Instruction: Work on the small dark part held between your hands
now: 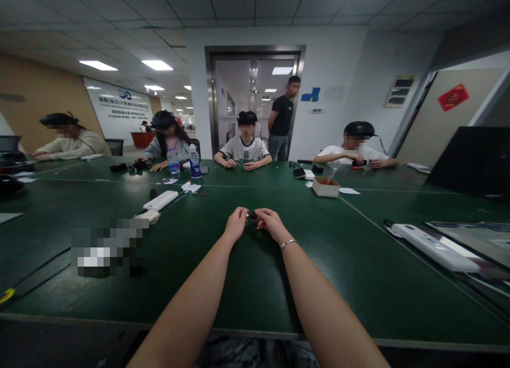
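Both arms reach forward over the green table [255,283]. Between my fingertips is a small black object with a shiny silver end [251,215], too small to name for sure. My left hand [236,222] is closed, pinching the silver end from the left. From the other side my right hand [271,223], below a silver bracelet [288,243], is closed on the black part. The fingers hide much of the object, held just above or at the tabletop.
White power strips lie left [160,200] and right [434,246], with cables. An open cardboard box [325,187] stands ahead right; two bottles, one a blue-labelled bottle [195,162], stand ahead left. A dark monitor [470,161] is at right. Several people sit across the table; one person [283,116] stands behind.
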Demonstrator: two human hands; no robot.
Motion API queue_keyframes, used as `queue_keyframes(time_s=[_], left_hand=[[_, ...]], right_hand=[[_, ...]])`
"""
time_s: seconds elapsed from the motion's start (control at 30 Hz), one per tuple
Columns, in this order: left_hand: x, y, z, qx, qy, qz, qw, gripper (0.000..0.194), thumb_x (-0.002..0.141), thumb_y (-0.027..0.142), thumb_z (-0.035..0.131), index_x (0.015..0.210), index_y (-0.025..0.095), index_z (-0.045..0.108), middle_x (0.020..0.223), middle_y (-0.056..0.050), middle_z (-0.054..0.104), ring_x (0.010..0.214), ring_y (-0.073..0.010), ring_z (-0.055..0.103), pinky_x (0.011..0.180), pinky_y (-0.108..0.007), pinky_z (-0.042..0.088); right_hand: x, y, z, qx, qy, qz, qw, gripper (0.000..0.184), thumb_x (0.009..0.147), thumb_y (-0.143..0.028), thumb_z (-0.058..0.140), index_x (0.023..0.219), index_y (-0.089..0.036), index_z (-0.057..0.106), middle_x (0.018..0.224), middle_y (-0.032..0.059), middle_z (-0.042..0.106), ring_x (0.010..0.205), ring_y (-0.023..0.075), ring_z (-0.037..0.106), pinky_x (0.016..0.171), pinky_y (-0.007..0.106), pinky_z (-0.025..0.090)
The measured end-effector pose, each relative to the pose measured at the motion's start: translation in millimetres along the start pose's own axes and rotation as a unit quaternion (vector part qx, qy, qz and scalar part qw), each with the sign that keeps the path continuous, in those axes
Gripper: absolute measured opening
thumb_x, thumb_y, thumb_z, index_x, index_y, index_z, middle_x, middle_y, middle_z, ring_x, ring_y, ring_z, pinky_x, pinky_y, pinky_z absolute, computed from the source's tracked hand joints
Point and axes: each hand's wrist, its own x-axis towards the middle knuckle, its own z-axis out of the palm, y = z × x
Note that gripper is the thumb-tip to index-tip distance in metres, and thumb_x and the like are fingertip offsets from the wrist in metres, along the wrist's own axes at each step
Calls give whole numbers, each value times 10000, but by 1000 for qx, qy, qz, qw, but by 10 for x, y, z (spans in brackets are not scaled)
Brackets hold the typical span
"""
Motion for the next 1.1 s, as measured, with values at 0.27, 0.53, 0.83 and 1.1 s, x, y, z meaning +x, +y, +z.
queue_keyframes(time_s=[0.27,0.53,0.83,1.1], left_hand=[[19,-47,2,-10,-7,-1,1000,280,845,385,429,954,202,611,694,-3,591,549,-101,499,537,-220,405],[5,-18,-3,-10,-10,10,1000,265,851,353,430,944,197,623,717,-16,612,629,-119,551,564,-220,421],[8,-23,-3,-5,-22,13,1000,278,846,349,418,972,202,618,691,-5,582,571,-107,505,549,-219,401],[2,-1,-5,-3,-33,14,999,271,851,349,415,967,189,602,669,7,566,580,-100,509,567,-213,403]], right_hand=[[14,20,-4,-1,1,-1,1000,68,794,-186,632,803,-121,615,610,-7,595,401,53,521,407,174,482],[13,6,-2,-4,7,7,1000,90,787,-199,651,814,-119,620,606,-10,592,389,55,524,406,182,488],[-20,-19,1,-5,-1,5,1000,67,807,-181,619,833,-119,614,620,-8,597,405,55,532,417,176,496],[-13,-14,21,-1,4,5,1000,44,810,-160,599,795,-118,605,579,-22,582,380,51,522,385,161,461]])
